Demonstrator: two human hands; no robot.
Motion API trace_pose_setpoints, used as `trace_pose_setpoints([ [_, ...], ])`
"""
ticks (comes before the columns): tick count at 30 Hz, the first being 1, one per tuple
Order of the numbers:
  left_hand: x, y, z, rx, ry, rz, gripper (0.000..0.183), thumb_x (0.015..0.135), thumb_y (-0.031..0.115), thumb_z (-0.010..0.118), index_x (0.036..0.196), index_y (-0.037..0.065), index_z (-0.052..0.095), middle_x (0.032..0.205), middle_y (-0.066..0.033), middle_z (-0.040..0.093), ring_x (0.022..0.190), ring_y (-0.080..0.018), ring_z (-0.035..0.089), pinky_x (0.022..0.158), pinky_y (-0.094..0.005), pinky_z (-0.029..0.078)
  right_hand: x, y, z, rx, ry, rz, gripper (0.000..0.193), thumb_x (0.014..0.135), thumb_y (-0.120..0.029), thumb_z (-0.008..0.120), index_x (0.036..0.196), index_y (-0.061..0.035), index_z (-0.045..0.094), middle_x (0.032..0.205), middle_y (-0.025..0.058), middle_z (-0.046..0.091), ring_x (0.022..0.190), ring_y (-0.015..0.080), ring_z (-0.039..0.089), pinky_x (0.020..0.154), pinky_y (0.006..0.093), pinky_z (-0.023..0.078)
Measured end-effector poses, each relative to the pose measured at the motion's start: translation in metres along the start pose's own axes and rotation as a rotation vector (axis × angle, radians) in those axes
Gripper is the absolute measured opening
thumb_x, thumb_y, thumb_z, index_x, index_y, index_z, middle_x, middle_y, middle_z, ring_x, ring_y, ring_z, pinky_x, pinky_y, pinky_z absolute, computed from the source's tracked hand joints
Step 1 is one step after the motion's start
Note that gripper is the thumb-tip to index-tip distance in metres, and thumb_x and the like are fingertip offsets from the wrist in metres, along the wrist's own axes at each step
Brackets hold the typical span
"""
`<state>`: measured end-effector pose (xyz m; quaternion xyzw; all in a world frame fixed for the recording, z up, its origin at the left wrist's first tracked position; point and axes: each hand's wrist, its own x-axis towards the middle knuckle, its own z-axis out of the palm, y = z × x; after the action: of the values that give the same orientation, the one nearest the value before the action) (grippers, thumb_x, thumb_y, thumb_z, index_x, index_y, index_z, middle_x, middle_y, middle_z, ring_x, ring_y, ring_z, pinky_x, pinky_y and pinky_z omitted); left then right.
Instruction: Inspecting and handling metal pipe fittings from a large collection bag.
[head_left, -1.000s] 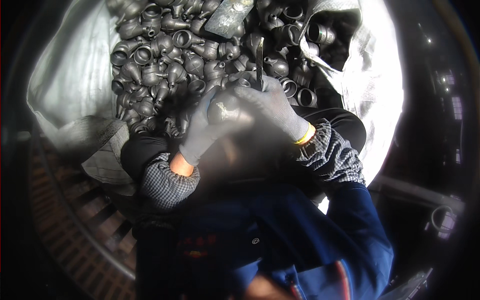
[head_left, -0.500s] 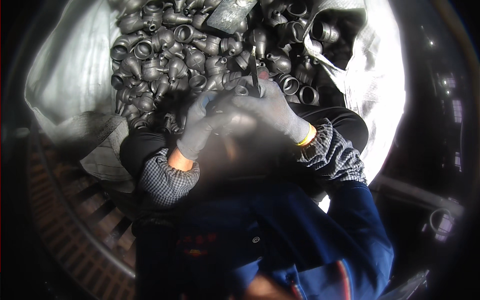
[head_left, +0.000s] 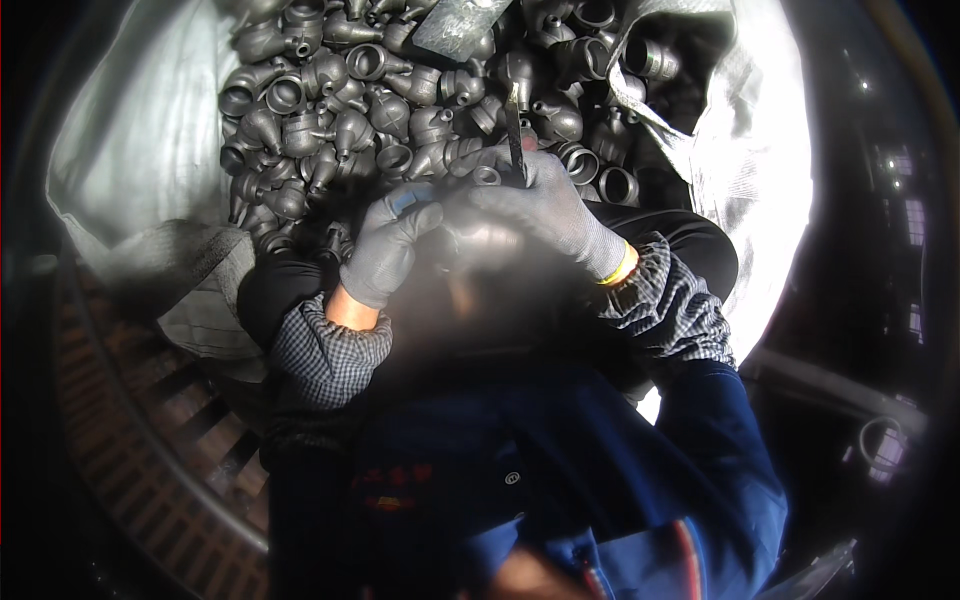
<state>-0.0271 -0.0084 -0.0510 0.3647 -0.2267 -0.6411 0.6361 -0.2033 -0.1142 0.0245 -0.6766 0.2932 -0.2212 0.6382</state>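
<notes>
My right hand (head_left: 545, 200), in a grey glove, is closed round a narrow, dark flat blade-like tool (head_left: 516, 135) that points up and away. The same hand's thumb and fingers grip a dark metal pipe fitting (head_left: 487, 177) by its small round neck. The fitting's body, low between my hands, is blurred by haze and glare. My left hand (head_left: 380, 250), also gloved, is at the fitting's left side with fingers curled and thumb bent in. A small blue patch (head_left: 406, 201) shows at its fingers; what they hold is hidden.
Many similar dark metal fittings (head_left: 300, 135) are heaped before me in a large white woven sack (head_left: 140, 130). A flat grey metal plate (head_left: 455, 30) lies over the heap at the far side. A slatted brown grating (head_left: 150, 470) is at lower left.
My left hand has drawn back a little to the left, its thumb coming off the fitting's top. My right hand, the tool and the fitting have barely shifted.
</notes>
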Motion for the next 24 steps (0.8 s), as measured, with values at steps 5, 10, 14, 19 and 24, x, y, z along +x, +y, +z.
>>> trace_pose_setpoints([
  [5, -0.001, 0.009, 0.008, 0.020, -0.069, -0.016, 0.038, 0.086, 0.006, 0.063, 0.120, -0.004, 0.051, 0.115, -0.0095, 0.058, 0.104, -0.0153, 0.056, 0.094, -0.0278, 0.044, 0.003, -0.003, -0.005, -0.041, 0.035, 0.053, 0.024, 0.083, -0.014, 0.068, 0.104, -0.0032, 0.065, 0.088, -0.0009, 0.062, 0.083, 0.0051, 0.055, 0.078, 0.0223, 0.047],
  [10, -0.004, 0.015, 0.021, 0.028, -0.120, -0.036, 0.043, 0.085, 0.003, 0.058, 0.126, -0.005, 0.048, 0.123, -0.0139, 0.055, 0.112, -0.0200, 0.053, 0.099, -0.0321, 0.041, 0.006, -0.001, -0.009, 0.060, 0.027, 0.047, 0.025, 0.084, -0.014, 0.067, 0.106, -0.0021, 0.065, 0.092, 0.0010, 0.065, 0.085, 0.0057, 0.057, 0.078, 0.0226, 0.048],
  [14, -0.003, 0.013, 0.023, 0.086, 0.068, -0.071, 0.044, 0.083, 0.003, 0.058, 0.125, -0.006, 0.049, 0.123, -0.0149, 0.055, 0.114, -0.0209, 0.052, 0.100, -0.0326, 0.039, 0.007, 0.004, -0.003, 0.018, 0.035, 0.079, 0.027, 0.084, -0.013, 0.067, 0.108, -0.0015, 0.064, 0.094, 0.0020, 0.066, 0.087, 0.0067, 0.058, 0.080, 0.0227, 0.048],
  [19, -0.005, 0.017, 0.021, 0.012, -0.007, -0.011, 0.047, 0.080, 0.001, 0.058, 0.125, -0.007, 0.049, 0.123, -0.0138, 0.055, 0.113, -0.0205, 0.053, 0.100, -0.0318, 0.039, 0.007, 0.002, -0.004, 0.104, 0.028, 0.037, 0.026, 0.085, -0.014, 0.067, 0.108, -0.0019, 0.064, 0.091, 0.0013, 0.065, 0.083, 0.0057, 0.057, 0.076, 0.0224, 0.048],
  [24, -0.008, 0.011, 0.028, 0.507, -0.118, 0.157, 0.065, 0.077, 0.001, 0.061, 0.137, -0.005, 0.038, 0.137, -0.0139, 0.045, 0.125, -0.0180, 0.043, 0.100, -0.0306, 0.039, 0.010, 0.007, -0.006, 0.237, 0.145, 0.079, 0.025, 0.085, -0.015, 0.067, 0.107, -0.0030, 0.065, 0.075, -0.0053, 0.058, 0.059, 0.0002, 0.046, 0.050, 0.0167, 0.035],
])
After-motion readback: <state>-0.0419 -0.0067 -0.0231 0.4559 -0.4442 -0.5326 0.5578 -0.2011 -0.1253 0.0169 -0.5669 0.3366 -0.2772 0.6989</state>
